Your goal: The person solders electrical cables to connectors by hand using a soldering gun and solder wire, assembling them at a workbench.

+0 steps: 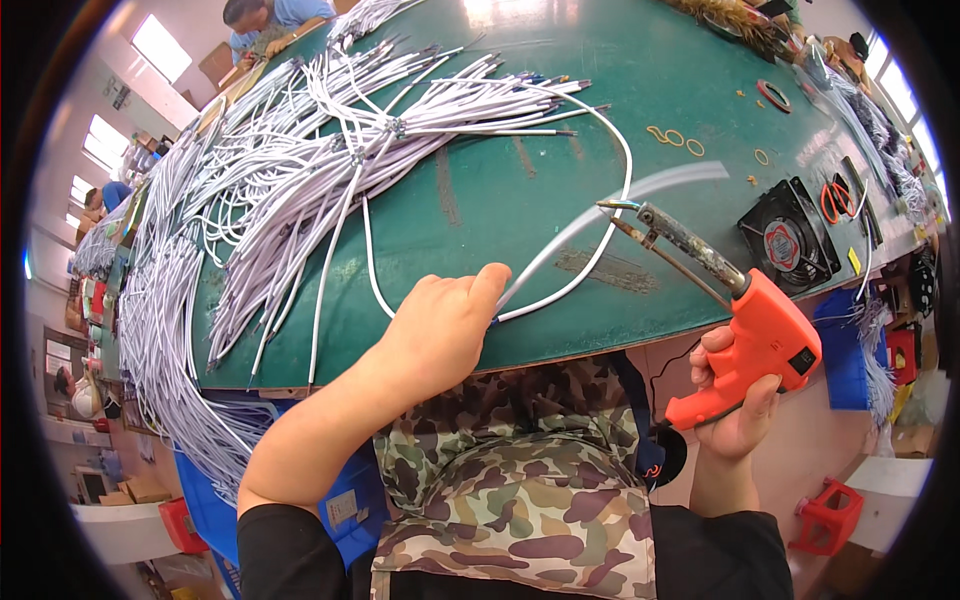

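My left hand (445, 325) pinches the end of a white cable (618, 200) at the near edge of the green table (500, 200); the cable blurs as it swings up to the right. The same cable loops back toward a big bundle of white cables (330, 150) with stripped coloured ends. My right hand (735, 400) grips an orange pistol-shaped soldering gun (755, 345) by its handle. Its dark barrel and tip (610, 205) point up and left, close to the white cable.
A small black fan (790, 240) sits at the table's right, with orange-handled scissors (835, 200) and rubber bands (675, 137) beyond. More cable bundles (160, 320) hang over the left edge. Another person (260, 20) works at the far end. A red stool (830, 515) stands lower right.
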Available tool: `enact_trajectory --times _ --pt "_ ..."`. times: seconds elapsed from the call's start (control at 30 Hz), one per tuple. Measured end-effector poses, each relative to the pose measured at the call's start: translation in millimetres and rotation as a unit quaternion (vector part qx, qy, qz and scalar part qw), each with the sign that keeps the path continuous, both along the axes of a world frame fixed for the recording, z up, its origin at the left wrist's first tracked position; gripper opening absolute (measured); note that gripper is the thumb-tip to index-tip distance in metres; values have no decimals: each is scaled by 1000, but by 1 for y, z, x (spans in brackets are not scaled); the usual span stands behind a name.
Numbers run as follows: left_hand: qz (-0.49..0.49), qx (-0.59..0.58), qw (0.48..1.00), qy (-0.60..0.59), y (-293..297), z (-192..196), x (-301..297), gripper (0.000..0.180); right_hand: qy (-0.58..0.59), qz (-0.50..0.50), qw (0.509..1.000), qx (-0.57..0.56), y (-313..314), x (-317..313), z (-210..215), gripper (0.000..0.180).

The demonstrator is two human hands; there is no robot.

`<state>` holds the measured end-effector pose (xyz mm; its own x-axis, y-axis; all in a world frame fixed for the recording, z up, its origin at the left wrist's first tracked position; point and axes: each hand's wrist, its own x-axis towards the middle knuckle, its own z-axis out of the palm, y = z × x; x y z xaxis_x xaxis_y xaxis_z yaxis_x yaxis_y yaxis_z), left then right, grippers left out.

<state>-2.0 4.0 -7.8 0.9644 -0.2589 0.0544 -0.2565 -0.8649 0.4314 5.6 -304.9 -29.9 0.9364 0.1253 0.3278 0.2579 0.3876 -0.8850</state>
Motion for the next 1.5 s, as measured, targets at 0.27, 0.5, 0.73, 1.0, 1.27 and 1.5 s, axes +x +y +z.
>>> enact_trajectory --times 0.27,0.5,0.73,1.0,1.27,1.5 --pt "-21 -253 940 227 22 22 29 22 5 -54 998 -39 -9 -11 17 85" --pt "76 -607 685 396 13 0 35 14 -12 -63 997 -50 -3 -7 23 84" --pt "101 -758 591 258 -17 -4 21 15 -5 -20 1000 18 11 -3 9 78" --pt "39 -842 527 110 -84 21 18 15 -122 -72 990 18 73 6 -10 65" --pt "-14 -774 628 -76 -93 40 8 20 -162 -120 969 -146 64 11 -6 55" --pt "36 -640 746 -178 -54 21 -10 24 -470 -89 823 -305 41 76 109 68"
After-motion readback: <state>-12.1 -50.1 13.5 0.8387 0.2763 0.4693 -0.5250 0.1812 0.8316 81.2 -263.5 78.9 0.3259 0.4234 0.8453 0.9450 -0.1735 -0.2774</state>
